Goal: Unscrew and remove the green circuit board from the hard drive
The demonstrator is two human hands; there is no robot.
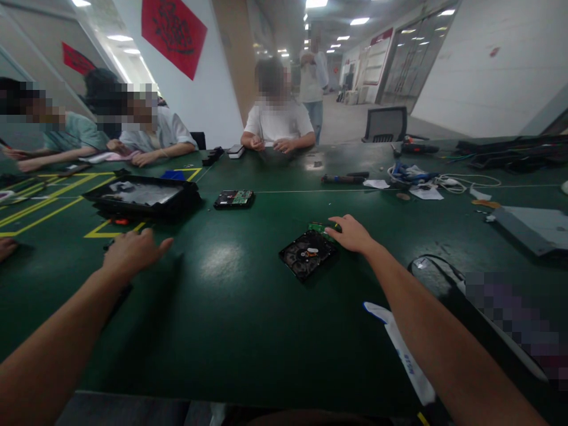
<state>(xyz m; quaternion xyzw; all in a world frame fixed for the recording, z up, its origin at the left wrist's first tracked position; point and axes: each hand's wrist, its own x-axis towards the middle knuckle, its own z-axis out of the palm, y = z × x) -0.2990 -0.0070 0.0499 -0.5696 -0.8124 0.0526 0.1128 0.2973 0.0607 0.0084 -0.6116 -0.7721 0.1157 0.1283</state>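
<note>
An open black hard drive (307, 254) lies on the green table (231, 307), its underside up. A green circuit board (318, 227) shows at its far edge. My right hand (351, 233) rests just beyond the drive's right corner, fingers stretched toward the board and touching or nearly touching it. My left hand (133, 251) hovers low over the table at the left, fingers extended and apart, near a dark tool partly hidden beneath it. Neither hand visibly holds anything.
A second hard drive (234, 199) and a black tray (142, 198) lie farther back left. Screwdrivers (344, 177), cables (408, 175) and papers lie at the back right, a grey panel (535, 228) at the right. Several people sit across the table.
</note>
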